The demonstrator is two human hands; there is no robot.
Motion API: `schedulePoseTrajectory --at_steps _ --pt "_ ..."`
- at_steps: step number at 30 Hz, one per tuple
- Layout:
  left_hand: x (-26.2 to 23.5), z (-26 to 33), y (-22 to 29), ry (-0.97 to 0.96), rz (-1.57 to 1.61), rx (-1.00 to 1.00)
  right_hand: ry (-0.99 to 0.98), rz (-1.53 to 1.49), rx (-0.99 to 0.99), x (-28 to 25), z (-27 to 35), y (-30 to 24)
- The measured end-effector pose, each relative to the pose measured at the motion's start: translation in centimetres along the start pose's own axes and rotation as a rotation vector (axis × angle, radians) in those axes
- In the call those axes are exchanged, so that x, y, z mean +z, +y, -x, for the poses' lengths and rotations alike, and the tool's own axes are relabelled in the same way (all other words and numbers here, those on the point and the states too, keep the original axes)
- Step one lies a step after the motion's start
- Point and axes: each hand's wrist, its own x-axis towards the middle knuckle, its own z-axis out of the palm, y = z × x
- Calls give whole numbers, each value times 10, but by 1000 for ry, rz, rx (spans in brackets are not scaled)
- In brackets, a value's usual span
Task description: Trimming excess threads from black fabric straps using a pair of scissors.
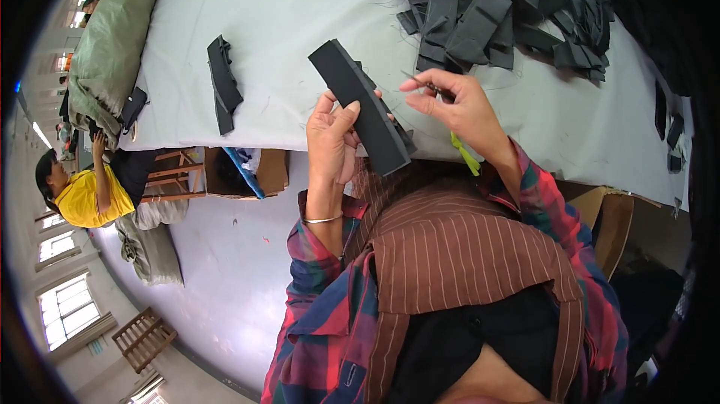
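My left hand grips a black folded fabric strip, thumb on its front face and fingers behind. The strip slants above the near edge of the white-covered table; more black layers show along its right side. Just right of it, my right hand is closed around small dark thread snips, their tip pointing left toward the strip without touching it. A yellow-green ribbon hangs below this hand; whether it is tied to the snips I cannot tell. Another black strip lies on the table at left.
A big heap of black fabric pieces covers the far right. Several small black pieces lie at the right edge. A stuffed green sack rests at left, near a person in a yellow top. Cardboard boxes stand under the table.
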Motion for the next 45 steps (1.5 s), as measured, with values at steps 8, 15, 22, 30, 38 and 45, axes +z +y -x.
schedulePoseTrajectory --at_steps 8,15,22,30,38,45 --pt "12 0 1 26 -33 -5 16 19 16 6 6 -7" --pt "24 10 -14 -176 -299 -15 121 -35 -16 -15 -5 -12" --pt "24 5 -26 -117 -430 58 127 219 -337 -10 1 -17" --pt "33 12 6 -115 226 -218 101 426 -598 1 11 -10" --pt "42 14 -2 -20 44 -112 136 530 -722 7 12 -1" --pt "38 12 1 -36 -18 -6 45 389 -501 0 17 -6"
